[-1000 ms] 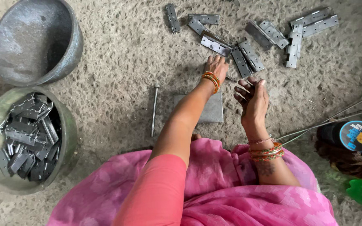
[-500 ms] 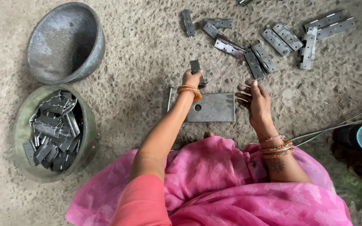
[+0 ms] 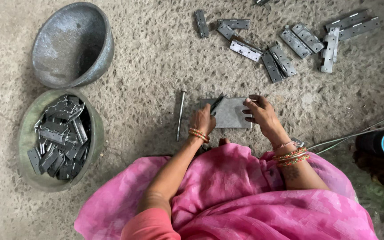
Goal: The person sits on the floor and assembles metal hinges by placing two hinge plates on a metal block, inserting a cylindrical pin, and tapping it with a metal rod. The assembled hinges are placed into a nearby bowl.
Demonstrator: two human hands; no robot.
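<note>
The rough concrete floor point(image 3: 147, 66) fills the view, with a pink garment point(image 3: 245, 195) spread over the person's lap at the bottom. To the left stand two round vessels that touch: an empty grey metal bowl point(image 3: 70, 44) tipped on its side, and below it a greenish basin point(image 3: 25, 146) heaped with dark hinge leaves point(image 3: 58, 138). Along the top right lies a loose scatter of finished hinges point(image 3: 281, 49), well apart from the hands, with bare floor between. Directly ahead of the lap sits a flat grey metal plate point(image 3: 233, 113), its long axis running left to right. The right hand point(image 3: 261, 115) rests on the plate's right edge, fingers bent and pressed onto it. The left hand point(image 3: 202, 120) is at the plate's left edge, its fingers pinching a small dark hinge piece point(image 3: 217, 103) that slants up and to the right over the plate's near-left corner; the left hand is plainly the nearer to it. Just left of that hand a long metal pin point(image 3: 181, 113) lies nearly upright in the view, close but not touching. Thin wires point(image 3: 356, 133) run off right.
</note>
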